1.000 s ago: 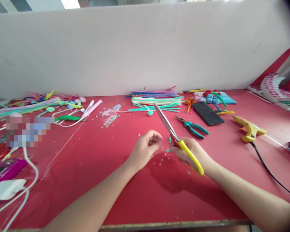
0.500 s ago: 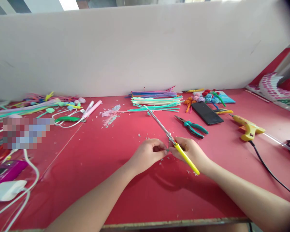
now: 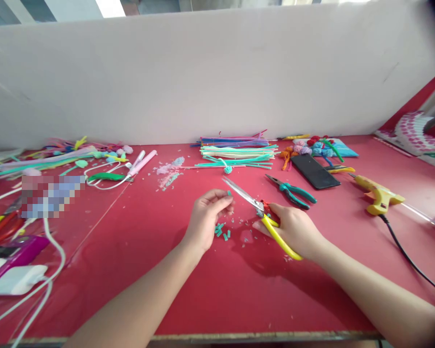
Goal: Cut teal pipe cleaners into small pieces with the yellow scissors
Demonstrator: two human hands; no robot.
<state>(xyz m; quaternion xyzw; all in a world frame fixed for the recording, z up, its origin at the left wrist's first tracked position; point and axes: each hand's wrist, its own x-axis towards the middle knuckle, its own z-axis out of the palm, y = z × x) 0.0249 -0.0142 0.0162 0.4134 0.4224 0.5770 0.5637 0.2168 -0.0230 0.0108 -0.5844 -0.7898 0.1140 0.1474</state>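
Observation:
My right hand (image 3: 293,226) is closed around scissors (image 3: 275,232) with yellow and red handles, their blades pointing up and left. My left hand (image 3: 207,215) pinches a small green piece (image 3: 229,193) between thumb and fingers, left of the blade tips. Several short green cut pieces (image 3: 219,229) lie on the red table (image 3: 188,295) beneath and beside the left fingers. Tiny scraps are scattered between the hands. A small green fuzzy ball (image 3: 228,169) on a pale stem lies beyond the blades, at the bundled pipe cleaners (image 3: 239,152).
Teal pliers (image 3: 292,191), a black phone (image 3: 316,171) and a yellow glue gun (image 3: 379,193) with its black cord lie at the right. Pink and blue fluff (image 3: 171,170) lies beyond my left hand. White cables (image 3: 52,241), more pipe cleaners (image 3: 39,162) and a purple tool (image 3: 18,256) occupy the left.
My hands have moved apart, the left one up and left with the green piece. The scissors have turned in my right hand, showing both handles. Green cut pieces on the table are now visible.

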